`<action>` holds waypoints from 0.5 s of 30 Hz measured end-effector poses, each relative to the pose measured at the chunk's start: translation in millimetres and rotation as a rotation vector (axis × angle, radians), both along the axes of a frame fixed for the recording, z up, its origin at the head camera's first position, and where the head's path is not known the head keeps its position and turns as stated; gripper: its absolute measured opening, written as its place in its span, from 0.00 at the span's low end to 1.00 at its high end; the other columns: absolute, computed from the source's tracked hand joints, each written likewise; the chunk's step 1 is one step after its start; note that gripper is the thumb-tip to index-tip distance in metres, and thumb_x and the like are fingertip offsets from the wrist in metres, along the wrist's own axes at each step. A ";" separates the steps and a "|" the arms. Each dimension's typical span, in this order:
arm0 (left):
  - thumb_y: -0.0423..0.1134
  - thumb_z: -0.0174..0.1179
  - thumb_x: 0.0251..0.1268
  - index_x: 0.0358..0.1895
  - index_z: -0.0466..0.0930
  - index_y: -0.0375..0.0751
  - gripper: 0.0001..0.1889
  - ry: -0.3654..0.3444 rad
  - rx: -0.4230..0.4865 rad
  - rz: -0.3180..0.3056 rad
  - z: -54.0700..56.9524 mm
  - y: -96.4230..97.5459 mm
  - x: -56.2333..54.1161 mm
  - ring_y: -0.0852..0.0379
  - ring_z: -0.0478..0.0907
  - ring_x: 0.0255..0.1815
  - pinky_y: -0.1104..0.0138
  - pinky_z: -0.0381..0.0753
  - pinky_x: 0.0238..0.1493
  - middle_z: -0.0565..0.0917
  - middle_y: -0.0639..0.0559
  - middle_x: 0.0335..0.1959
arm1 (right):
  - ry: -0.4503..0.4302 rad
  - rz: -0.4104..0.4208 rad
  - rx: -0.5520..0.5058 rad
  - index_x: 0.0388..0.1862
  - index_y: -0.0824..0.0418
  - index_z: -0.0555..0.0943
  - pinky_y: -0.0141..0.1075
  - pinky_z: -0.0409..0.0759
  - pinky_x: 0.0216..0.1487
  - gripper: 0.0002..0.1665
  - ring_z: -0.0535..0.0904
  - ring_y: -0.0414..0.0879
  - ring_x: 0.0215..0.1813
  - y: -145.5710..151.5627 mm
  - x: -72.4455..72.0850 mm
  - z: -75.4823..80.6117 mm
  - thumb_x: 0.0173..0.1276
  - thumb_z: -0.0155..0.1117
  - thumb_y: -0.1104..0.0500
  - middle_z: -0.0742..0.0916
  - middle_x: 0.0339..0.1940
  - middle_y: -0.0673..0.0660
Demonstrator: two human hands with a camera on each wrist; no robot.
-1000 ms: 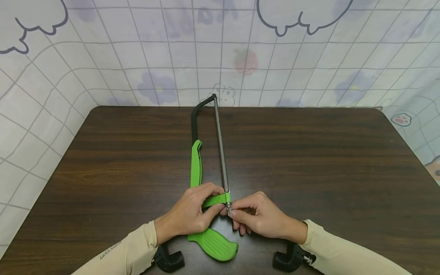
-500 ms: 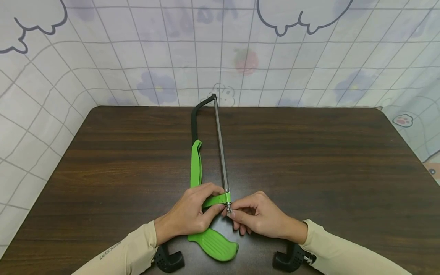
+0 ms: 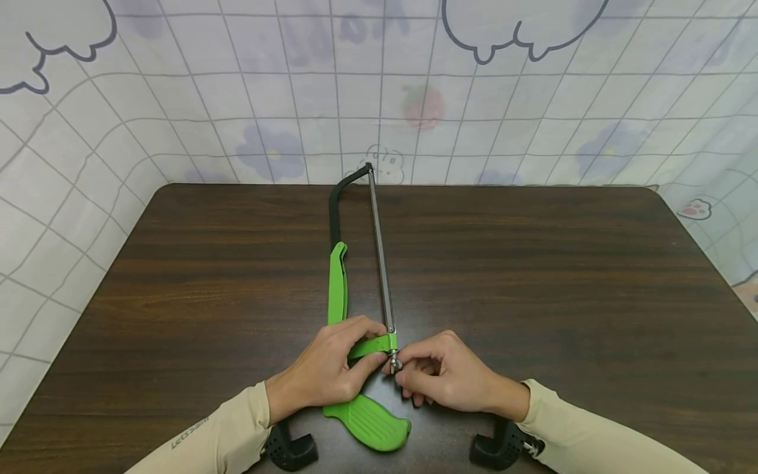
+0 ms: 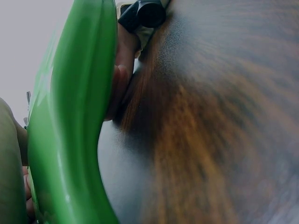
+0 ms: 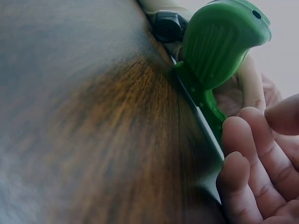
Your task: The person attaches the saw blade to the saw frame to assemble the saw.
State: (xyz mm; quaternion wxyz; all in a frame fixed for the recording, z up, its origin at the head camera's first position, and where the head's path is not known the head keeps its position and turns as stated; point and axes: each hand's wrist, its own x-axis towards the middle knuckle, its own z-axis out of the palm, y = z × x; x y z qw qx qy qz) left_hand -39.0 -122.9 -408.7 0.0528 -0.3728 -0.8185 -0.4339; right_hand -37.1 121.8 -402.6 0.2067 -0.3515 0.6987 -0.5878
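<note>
A hacksaw (image 3: 337,283) with a green handle (image 3: 373,424) and black front frame lies on the table, its far tip at the back edge. The straight blade (image 3: 381,263) runs along its right side. My left hand (image 3: 326,368) grips the green frame, fingers and thumb around the short arm by the blade's near end. There, a metal wing nut (image 3: 395,362) sits between the curled fingers of my right hand (image 3: 453,375), with the thumb tip just below it. The green handle (image 4: 79,93) fills much of the left wrist view; in the right wrist view the nut is hidden.
The dark wood table (image 3: 562,276) stretches to both sides of the saw. Behind it hangs a white checked cloth (image 3: 503,92) with printed shapes. Black wrist devices (image 3: 291,451) sit under both forearms, close to the table's near side.
The wing nut has turned slightly, and my right thumb has moved a little down from it. My left hand and the hacksaw stay in place.
</note>
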 end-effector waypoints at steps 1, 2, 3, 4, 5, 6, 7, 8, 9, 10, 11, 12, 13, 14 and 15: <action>0.33 0.63 0.71 0.52 0.82 0.42 0.10 0.001 0.001 0.000 0.0 0.0 -0.1 0.65 0.82 0.39 0.73 0.82 0.41 0.87 0.50 0.45 | 0.007 0.007 -0.005 0.40 0.65 0.87 0.34 0.81 0.19 0.09 0.84 0.42 0.21 0.1 -0.2 -0.3 0.75 0.59 0.69 0.88 0.24 0.62; 0.33 0.63 0.71 0.52 0.82 0.42 0.10 0.002 0.002 0.000 -0.1 0.1 -0.2 0.65 0.82 0.39 0.73 0.82 0.41 0.87 0.50 0.44 | 0.015 0.013 -0.012 0.39 0.65 0.86 0.34 0.81 0.19 0.08 0.84 0.42 0.21 0.0 -0.3 -0.4 0.75 0.60 0.68 0.88 0.24 0.62; 0.33 0.63 0.71 0.52 0.82 0.42 0.10 0.004 0.004 -0.001 -0.2 0.1 -0.3 0.65 0.82 0.39 0.73 0.82 0.41 0.87 0.50 0.44 | 0.022 0.020 -0.020 0.39 0.65 0.86 0.34 0.81 0.19 0.08 0.84 0.42 0.21 0.0 -0.5 -0.5 0.76 0.60 0.68 0.88 0.24 0.62; 0.33 0.63 0.70 0.52 0.82 0.42 0.10 0.004 0.006 -0.001 -0.2 0.2 -0.4 0.65 0.82 0.39 0.73 0.82 0.41 0.87 0.50 0.44 | 0.020 0.019 -0.020 0.39 0.65 0.86 0.34 0.81 0.19 0.08 0.84 0.42 0.21 -0.1 -0.4 -0.4 0.76 0.60 0.67 0.88 0.24 0.62; 0.33 0.63 0.70 0.52 0.82 0.42 0.10 0.006 0.008 -0.002 -0.3 0.3 -0.4 0.65 0.82 0.39 0.73 0.82 0.41 0.87 0.50 0.44 | 0.017 0.015 -0.016 0.38 0.64 0.86 0.34 0.81 0.19 0.09 0.84 0.42 0.21 -0.3 -0.2 -0.3 0.76 0.60 0.67 0.88 0.24 0.62; 0.33 0.64 0.70 0.52 0.82 0.42 0.10 0.008 0.010 -0.003 -0.5 0.4 -0.5 0.65 0.82 0.39 0.73 0.82 0.41 0.87 0.51 0.44 | 0.018 0.015 -0.016 0.38 0.64 0.86 0.34 0.81 0.19 0.10 0.84 0.42 0.21 -0.5 -0.2 -0.2 0.77 0.59 0.67 0.88 0.23 0.61; 0.33 0.64 0.70 0.52 0.82 0.42 0.10 0.009 0.011 -0.003 -0.7 0.4 -0.6 0.65 0.82 0.38 0.73 0.82 0.41 0.87 0.51 0.44 | 0.018 0.015 -0.014 0.37 0.63 0.86 0.34 0.81 0.19 0.11 0.83 0.42 0.20 -0.7 -0.1 0.0 0.78 0.58 0.66 0.88 0.23 0.61; 0.33 0.63 0.70 0.52 0.82 0.42 0.10 0.009 0.012 -0.004 -0.8 0.3 -0.6 0.65 0.82 0.38 0.73 0.82 0.41 0.87 0.51 0.44 | 0.021 0.015 -0.015 0.36 0.63 0.86 0.34 0.81 0.19 0.13 0.83 0.41 0.20 -1.0 -0.2 0.3 0.78 0.56 0.67 0.88 0.23 0.61; 0.33 0.63 0.70 0.52 0.82 0.42 0.10 0.009 0.013 -0.004 -0.8 0.3 -0.5 0.65 0.82 0.38 0.73 0.82 0.41 0.87 0.51 0.44 | 0.024 0.014 -0.015 0.36 0.62 0.86 0.34 0.81 0.19 0.14 0.82 0.41 0.19 -1.2 -0.2 0.4 0.79 0.55 0.67 0.88 0.22 0.60; 0.33 0.64 0.70 0.52 0.82 0.42 0.10 0.009 0.014 -0.004 -0.7 0.2 -0.5 0.65 0.82 0.38 0.73 0.82 0.41 0.87 0.51 0.43 | 0.026 0.013 -0.015 0.35 0.61 0.86 0.34 0.80 0.19 0.16 0.81 0.41 0.19 -1.6 -0.2 0.5 0.80 0.53 0.67 0.87 0.21 0.60; 0.33 0.64 0.70 0.52 0.82 0.42 0.10 0.011 0.014 -0.004 -0.9 0.1 -0.6 0.65 0.82 0.38 0.73 0.82 0.41 0.87 0.51 0.43 | 0.026 0.013 -0.015 0.33 0.61 0.86 0.34 0.80 0.19 0.18 0.81 0.41 0.18 -1.9 -0.2 0.8 0.81 0.52 0.67 0.87 0.21 0.60; 0.33 0.64 0.70 0.52 0.82 0.42 0.10 0.010 0.014 -0.003 -0.8 0.0 -0.6 0.65 0.82 0.38 0.73 0.82 0.41 0.87 0.51 0.43 | 0.030 0.017 -0.021 0.32 0.60 0.85 0.34 0.80 0.19 0.19 0.80 0.41 0.18 -2.3 -0.3 1.0 0.81 0.50 0.67 0.86 0.20 0.60; 0.33 0.64 0.70 0.52 0.82 0.42 0.10 0.009 0.014 -0.003 -0.7 0.0 -0.5 0.65 0.82 0.38 0.73 0.82 0.41 0.87 0.51 0.43 | 0.028 0.016 -0.023 0.31 0.60 0.85 0.34 0.80 0.19 0.21 0.79 0.41 0.18 -2.5 -0.3 1.2 0.82 0.49 0.67 0.86 0.20 0.60; 0.33 0.64 0.70 0.52 0.82 0.42 0.10 0.010 0.014 -0.003 -0.8 0.0 -0.6 0.65 0.82 0.38 0.73 0.82 0.41 0.87 0.50 0.43 | 0.027 0.015 -0.024 0.30 0.60 0.85 0.34 0.79 0.19 0.21 0.79 0.41 0.18 -2.6 -0.2 1.4 0.82 0.49 0.67 0.86 0.20 0.60; 0.33 0.64 0.70 0.52 0.82 0.42 0.10 0.011 0.014 -0.002 -0.8 0.0 -0.6 0.65 0.82 0.39 0.73 0.83 0.41 0.87 0.50 0.44 | 0.025 0.015 -0.025 0.29 0.60 0.84 0.34 0.79 0.19 0.22 0.79 0.42 0.18 -2.8 -0.2 1.6 0.82 0.48 0.67 0.86 0.20 0.60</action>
